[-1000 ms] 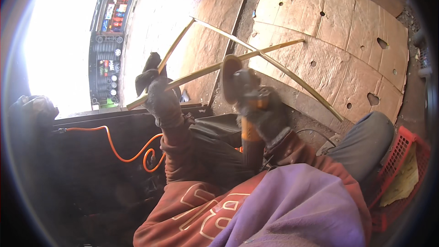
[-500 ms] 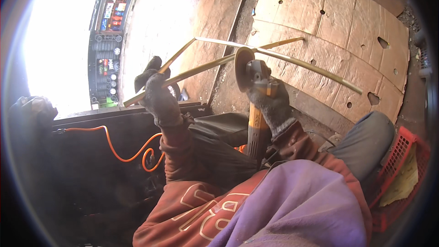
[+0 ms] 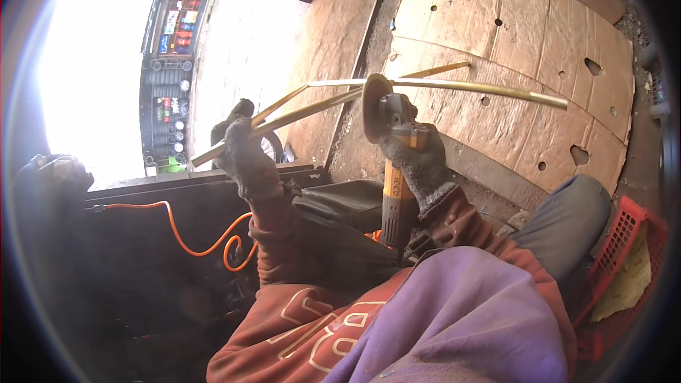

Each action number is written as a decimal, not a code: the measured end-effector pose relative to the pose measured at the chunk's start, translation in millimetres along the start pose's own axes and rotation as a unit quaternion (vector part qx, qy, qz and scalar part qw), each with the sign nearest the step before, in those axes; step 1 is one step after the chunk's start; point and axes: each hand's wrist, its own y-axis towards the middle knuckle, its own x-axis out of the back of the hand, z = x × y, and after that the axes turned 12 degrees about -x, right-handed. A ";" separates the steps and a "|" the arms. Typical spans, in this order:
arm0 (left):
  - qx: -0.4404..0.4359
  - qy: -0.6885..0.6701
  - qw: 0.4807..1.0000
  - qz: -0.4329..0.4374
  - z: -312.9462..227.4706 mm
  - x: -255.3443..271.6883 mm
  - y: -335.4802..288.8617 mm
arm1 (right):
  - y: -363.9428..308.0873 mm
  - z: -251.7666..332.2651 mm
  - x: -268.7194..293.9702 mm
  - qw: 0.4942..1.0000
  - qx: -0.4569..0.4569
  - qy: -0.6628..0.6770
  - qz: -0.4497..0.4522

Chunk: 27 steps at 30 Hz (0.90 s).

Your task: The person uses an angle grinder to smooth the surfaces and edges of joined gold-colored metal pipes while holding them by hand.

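Left hand (image 3: 245, 152), gloved, fingers closed around the lower end of a yellow metal strip frame (image 3: 312, 106), at about 9 o'clock of picture centre. The frame's strips run up toward 2 o'clock: one long piece reaches far right to an end at (image 3: 560, 103), another shorter one ends near (image 3: 461, 66). Right hand (image 3: 418, 163), also gloved, wrapped tight round the body of an orange angle grinder (image 3: 394, 170), held upright. The grinder's disc (image 3: 374, 108) stands on edge right at the strips, where they meet; touching or just short, cannot tell.

Open room: above and right of the disc, only flat cardboard sheets (image 3: 539, 50) with holes, lying on the ground behind the frame. Left of the frame, bright blown-out daylight; no detail there.

In the way: a dark bench edge (image 3: 177, 184) runs just under the left hand, at 8 o'clock. An orange cable (image 3: 206, 241) loops over the dark surface below it, near the left forearm. A red plastic crate (image 3: 624, 262) sits at 4 o'clock, beside the person's grey-trousered knee (image 3: 567, 227). A purple cloth (image 3: 461, 319) covers the lap at 6 o'clock, close under the grinder's tail. A rack of coloured items (image 3: 170, 78) stands at 10 o'clock, well apart.
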 end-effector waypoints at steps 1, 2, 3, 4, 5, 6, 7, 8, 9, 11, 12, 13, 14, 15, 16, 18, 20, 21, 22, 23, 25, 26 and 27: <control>-0.057 0.046 0.997 0.024 5.2 -0.4 -0.7 | -1.5 10.1 0.0 0.996 -0.052 -0.054 0.039; -0.053 0.013 0.998 0.006 7.9 -2.2 -1.7 | -9.9 18.6 -5.7 0.997 -0.051 -0.052 0.035; -0.049 -0.004 0.999 0.000 8.7 -2.7 -3.9 | -23.7 28.5 -19.3 0.995 -0.021 0.015 0.095; -0.047 -0.023 0.999 -0.006 9.4 -4.5 -6.0 | -28.6 23.3 -22.8 0.991 0.024 0.023 0.126; 0.011 -0.033 0.999 0.014 6.0 -0.6 -7.5 | -35.3 18.3 -27.5 0.984 0.068 0.033 0.163; 0.033 -0.041 0.998 0.018 3.2 0.6 -5.5 | -35.7 14.2 -26.5 0.984 0.068 0.032 0.164; 0.056 -0.052 0.997 0.024 -2.1 -1.2 -3.5 | -35.8 11.2 -22.3 0.990 0.049 0.015 0.128; 0.079 -0.063 0.994 0.028 -7.3 -4.5 -0.5 | -35.9 9.8 -17.8 0.995 0.030 -0.002 0.092; 0.130 -0.210 0.968 -0.037 -13.5 -11.5 2.3 | -32.7 11.7 -10.2 0.996 0.030 -0.004 0.089; 0.173 -0.345 0.917 -0.104 -16.7 -11.2 3.5 | -23.6 21.9 0.0 0.998 -0.057 0.007 0.041; 0.115 -0.274 0.950 -0.094 -12.6 -9.8 -0.7 | -22.6 25.5 -0.6 0.997 -0.058 0.007 0.043; 0.084 -0.245 0.962 -0.085 -19.6 -14.1 3.8 | -23.2 34.8 -0.4 0.998 -0.040 0.003 0.045; 0.054 -0.213 0.972 -0.081 -28.1 -16.8 8.9 | -24.0 40.8 -0.2 0.999 -0.023 -0.001 0.047; 0.075 -0.154 0.985 -0.019 -40.0 -16.6 13.1 | -27.3 37.0 -4.1 0.999 -0.029 0.013 0.031; 0.085 -0.122 0.989 0.011 -40.6 -14.5 14.6 | -33.2 32.6 -10.3 0.999 -0.027 0.014 0.031; 0.094 -0.198 0.976 0.002 -16.3 -9.6 6.6 | -44.3 18.3 -22.5 0.987 0.060 0.104 0.105; 0.092 -0.300 0.949 -0.041 7.2 -0.9 -0.2 | -39.3 8.3 -16.8 0.992 0.071 0.097 0.034; 0.142 -0.355 0.921 -0.070 8.7 -1.5 0.4 | -9.9 -12.6 7.0 0.985 -0.035 0.143 0.084; 0.166 -0.377 0.907 -0.086 9.4 1.0 -0.5 | -7.6 -4.3 8.6 0.991 -0.024 0.091 0.095; 0.189 -0.400 0.891 -0.103 9.8 2.8 -0.9 | -5.8 4.3 10.6 0.994 -0.010 0.038 0.104; 0.102 -0.203 0.974 -0.006 7.5 2.9 -5.1 | -9.8 19.2 8.1 0.995 0.015 -0.027 0.096; 0.071 -0.139 0.988 0.025 0.8 -0.7 -3.0 | -15.2 25.6 6.5 0.996 0.032 -0.042 0.073; 0.054 -0.133 0.990 -0.004 -29.3 -18.0 10.5 | -25.0 24.2 4.4 0.997 0.048 0.032 0.042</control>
